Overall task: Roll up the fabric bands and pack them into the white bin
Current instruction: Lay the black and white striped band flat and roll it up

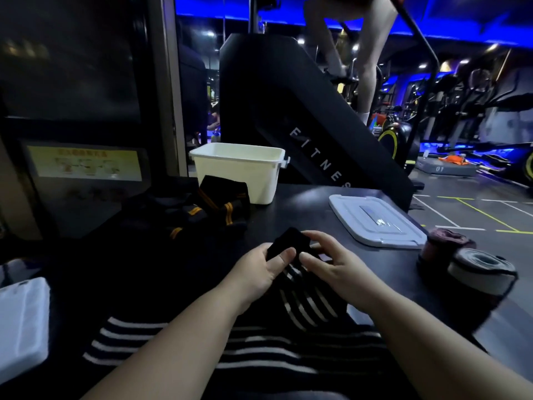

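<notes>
While pinching the striped band (305, 301) in fingers of left hand (256, 269) and right hand (337, 264), roll lengthwise, away from the white bin (239, 180). Nearer it on the left side.

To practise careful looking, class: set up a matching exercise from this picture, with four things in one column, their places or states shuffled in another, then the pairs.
1 bin
2 lid
3 striped band
4 rolls

A at the table's right edge
B gripped by left hand and right hand
C open, at the far side
D flat, between bin and rolls

Pairs: 1-C, 2-D, 3-B, 4-A
</notes>
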Available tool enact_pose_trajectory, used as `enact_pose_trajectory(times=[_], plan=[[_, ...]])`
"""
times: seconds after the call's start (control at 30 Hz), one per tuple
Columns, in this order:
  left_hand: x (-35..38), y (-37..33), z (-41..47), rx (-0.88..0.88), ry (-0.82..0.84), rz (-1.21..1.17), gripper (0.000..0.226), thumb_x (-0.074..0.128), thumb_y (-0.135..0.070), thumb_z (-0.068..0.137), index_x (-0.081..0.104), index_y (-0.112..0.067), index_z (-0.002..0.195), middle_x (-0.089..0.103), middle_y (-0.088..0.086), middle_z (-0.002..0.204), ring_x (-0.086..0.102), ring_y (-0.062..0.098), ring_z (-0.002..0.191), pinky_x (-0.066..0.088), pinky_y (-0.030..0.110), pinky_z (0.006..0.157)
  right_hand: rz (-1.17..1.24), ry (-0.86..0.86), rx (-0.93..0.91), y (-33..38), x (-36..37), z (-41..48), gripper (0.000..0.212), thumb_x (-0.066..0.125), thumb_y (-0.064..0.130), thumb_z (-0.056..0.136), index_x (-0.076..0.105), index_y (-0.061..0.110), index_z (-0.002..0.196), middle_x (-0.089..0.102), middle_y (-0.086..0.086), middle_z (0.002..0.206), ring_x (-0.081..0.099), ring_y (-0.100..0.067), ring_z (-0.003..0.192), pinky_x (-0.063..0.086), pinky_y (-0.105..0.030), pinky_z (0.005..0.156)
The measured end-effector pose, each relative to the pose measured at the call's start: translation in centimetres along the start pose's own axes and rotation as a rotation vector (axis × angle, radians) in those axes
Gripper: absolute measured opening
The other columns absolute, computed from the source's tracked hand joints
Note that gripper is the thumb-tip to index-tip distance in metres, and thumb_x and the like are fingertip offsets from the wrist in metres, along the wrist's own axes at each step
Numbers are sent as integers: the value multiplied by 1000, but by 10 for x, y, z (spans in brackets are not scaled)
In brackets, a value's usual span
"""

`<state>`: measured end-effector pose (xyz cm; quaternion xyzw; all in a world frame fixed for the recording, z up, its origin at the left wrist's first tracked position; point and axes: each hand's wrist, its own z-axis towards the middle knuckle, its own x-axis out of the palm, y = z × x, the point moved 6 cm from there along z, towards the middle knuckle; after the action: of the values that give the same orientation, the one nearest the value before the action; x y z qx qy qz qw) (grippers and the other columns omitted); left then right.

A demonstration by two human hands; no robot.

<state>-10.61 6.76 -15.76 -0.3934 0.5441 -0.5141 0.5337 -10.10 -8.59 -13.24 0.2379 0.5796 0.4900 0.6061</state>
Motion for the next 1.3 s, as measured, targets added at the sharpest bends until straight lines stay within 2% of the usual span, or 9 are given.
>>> enact_pose_trajectory(times=[0.17, 0.3, 0.47, 0.57, 0.7, 0.83, 1.03, 1.2, 1.3], plan=[[13, 0, -13, 4, 28, -19, 35, 71, -55, 75, 65, -31, 100, 72, -3, 103, 68, 12, 97, 52, 40, 97, 27, -160, 39, -17, -10, -8, 18, 69, 34, 88, 55, 41, 97, 63, 15, 98, 63, -6, 81, 48, -15, 71], [14, 11, -13, -49, 68, -90, 52, 82, -28, 76, 57, -30, 122, 67, -2, 119, 66, 10, 107, 50, 35, 100, 63, -209, 3, -19, -11, -8, 24, 73, 23, 85, 58, 40, 93, 64, 12, 96, 61, 5, 81, 48, -13, 75], [15, 12, -10, -5, 92, -67, 55, 82, -19, 73, 59, -29, 123, 67, -3, 120, 64, 11, 111, 51, 33, 99, 111, -288, -50, -21, -19, -7, 14, 77, 24, 81, 63, 27, 80, 64, 9, 82, 58, -7, 73, 49, -19, 69], [10, 11, -8, 15, -12, -96, 41, 76, -9, 81, 63, -30, 113, 69, -1, 113, 67, 14, 105, 53, 33, 94, 243, -247, -42, -26, -18, -6, 19, 73, 29, 83, 62, 13, 83, 61, -1, 76, 56, -15, 73, 49, -35, 72], [5, 7, -9, 83, -65, -92, 39, 71, -2, 84, 65, -31, 110, 72, 0, 103, 69, 15, 97, 55, 30, 88, 362, -186, -22, -26, -14, -7, 35, 68, 33, 81, 56, 2, 90, 56, -6, 79, 52, -20, 75, 44, -37, 73], [3, 2, -10, 142, -137, -25, 42, 68, 0, 86, 66, -39, 101, 72, -5, 96, 68, 8, 92, 53, 19, 80, 410, -169, -1, -27, -11, -8, 14, 66, 23, 88, 58, 12, 84, 60, -4, 80, 56, -20, 78, 45, -36, 75], [-4, -7, -14, 200, -207, 27, 40, 62, 9, 83, 72, -27, 97, 73, 2, 97, 69, 17, 91, 57, 29, 85, 620, -161, 46, -25, -17, -10, 16, 56, 7, 94, 53, 12, 80, 53, -1, 70, 54, -10, 67, 50, -25, 68], [-7, -5, -12, 221, -230, 153, 35, 83, -16, 72, 68, -40, 92, 64, 1, 111, 65, 19, 99, 53, 38, 94, 648, -224, 109, -26, -19, -13, 20, 52, 7, 96, 47, 18, 80, 64, -6, 86, 57, -21, 83, 47, -19, 54], [-9, -5, -12, 227, -263, 224, 40, 88, -18, 67, 61, -38, 90, 56, -6, 116, 57, 11, 105, 45, 19, 93, 679, -249, 123, -26, -24, -14, 23, 48, 5, 97, 43, 20, 80, 72, -4, 94, 61, -27, 92, 47, -20, 53]])
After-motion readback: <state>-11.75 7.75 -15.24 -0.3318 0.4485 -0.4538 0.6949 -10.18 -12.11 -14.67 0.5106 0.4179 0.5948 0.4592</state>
